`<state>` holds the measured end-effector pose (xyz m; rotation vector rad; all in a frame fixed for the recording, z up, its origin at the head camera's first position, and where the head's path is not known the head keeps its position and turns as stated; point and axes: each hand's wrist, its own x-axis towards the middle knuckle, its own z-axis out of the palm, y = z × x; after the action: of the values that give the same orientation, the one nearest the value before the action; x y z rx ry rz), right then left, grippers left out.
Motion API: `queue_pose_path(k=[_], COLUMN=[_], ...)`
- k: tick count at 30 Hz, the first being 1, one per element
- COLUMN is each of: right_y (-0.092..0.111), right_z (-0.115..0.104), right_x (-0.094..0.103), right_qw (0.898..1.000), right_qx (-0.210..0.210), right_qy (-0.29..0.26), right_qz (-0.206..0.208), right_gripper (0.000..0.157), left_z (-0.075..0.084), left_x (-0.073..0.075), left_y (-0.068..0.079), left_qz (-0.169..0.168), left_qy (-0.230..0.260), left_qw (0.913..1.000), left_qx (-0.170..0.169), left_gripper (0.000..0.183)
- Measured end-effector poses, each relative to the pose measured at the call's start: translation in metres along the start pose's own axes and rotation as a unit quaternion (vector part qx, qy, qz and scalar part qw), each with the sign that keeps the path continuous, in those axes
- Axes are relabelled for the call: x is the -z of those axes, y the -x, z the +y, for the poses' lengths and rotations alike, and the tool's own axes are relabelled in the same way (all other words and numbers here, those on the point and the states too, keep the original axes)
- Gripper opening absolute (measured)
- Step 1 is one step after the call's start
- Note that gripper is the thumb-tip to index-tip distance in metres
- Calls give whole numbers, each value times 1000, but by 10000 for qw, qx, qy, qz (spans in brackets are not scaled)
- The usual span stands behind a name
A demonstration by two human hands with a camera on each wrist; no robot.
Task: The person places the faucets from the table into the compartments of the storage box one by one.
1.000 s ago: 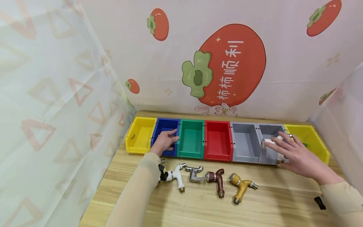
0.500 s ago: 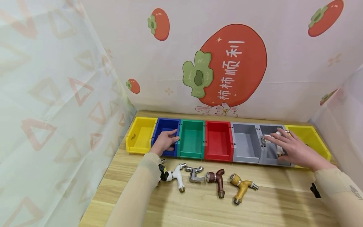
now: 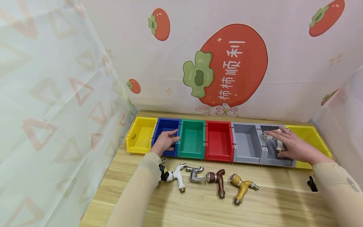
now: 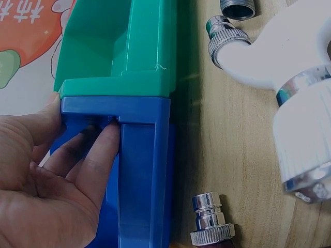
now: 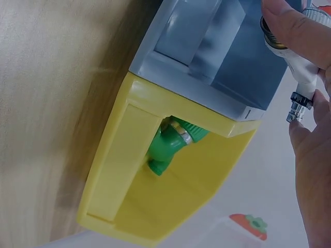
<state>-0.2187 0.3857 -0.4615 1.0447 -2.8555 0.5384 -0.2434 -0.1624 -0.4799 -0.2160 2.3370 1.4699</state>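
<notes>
My left hand grips the side wall of the blue bin, where it meets the green bin. In the left wrist view its fingers reach inside the blue bin, with the thumb at the wall's edge. My right hand holds a white faucet with metal ends over the right-hand grey bin. In the right wrist view, the thumb lies over the white faucet near its threaded end; fingers partly hide it. A green faucet lies in the right yellow bin.
The row also has a left yellow bin, a red bin and another grey bin. Before it on the wooden table lie another white faucet, a chrome faucet, a brown faucet and a gold faucet.
My right hand has moved slightly left and lower with the white faucet, coming further over the right grey bin. The left hand stays at the blue bin's wall.
</notes>
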Motion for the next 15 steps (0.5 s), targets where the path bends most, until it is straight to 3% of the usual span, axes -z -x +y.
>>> queue_pose_path(k=[15], right_y=[9], right_z=[9], right_x=[-5], right_qw=[9981], right_qx=[-403], right_qy=[-279], right_qz=[-360], right_gripper=[104], left_z=[-1], left_x=[0], left_y=[-1], left_qz=[11], left_qy=[119], left_qw=[9999], left_qx=[5], left_gripper=[58])
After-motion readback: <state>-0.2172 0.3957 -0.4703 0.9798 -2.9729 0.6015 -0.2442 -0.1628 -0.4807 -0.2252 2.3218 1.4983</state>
